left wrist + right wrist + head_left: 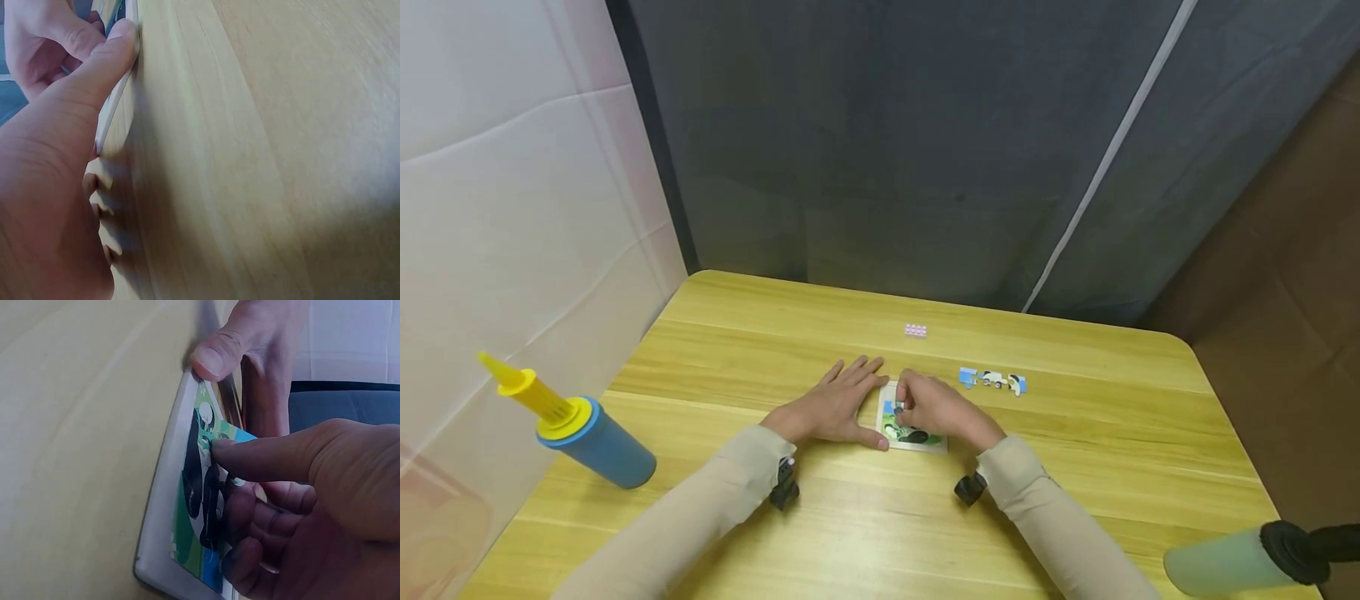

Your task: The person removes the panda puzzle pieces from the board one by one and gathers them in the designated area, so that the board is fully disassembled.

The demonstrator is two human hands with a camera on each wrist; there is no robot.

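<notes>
The wooden table [880,517] takes up most of the head view, and at its middle lies a small puzzle tray [917,440] with a white frame and a green, blue and black picture; everything else is placed here against that tray.

The left hand [835,408] lies flat on the table just left of the tray, fingers straight and spread toward the far edge, its thumb stretched along the tray's near left corner. The hand is open and holds nothing. The forearm, in a beige sleeve, comes in from the near left.

The right hand [936,408] sits on top of the tray with its fingers curled down. It presses a puzzle piece [219,440] onto the picture, thumb on top and fingers bent beneath. The right forearm comes in from the near right.

The left wrist view shows what the head view hides: the left thumb [103,62] pushes sideways against the thin white edge of the tray [115,103], bracing it. The right wrist view shows the picture up close, with black and white shapes on green, and the left thumb tip touching the tray's far corner.

Only the head view shows the rest: a blue and yellow pump [576,429] well left of the tray, a row of loose puzzle pieces [992,381] just beyond it to the right, and a small pink block [915,331] farther back.
</notes>
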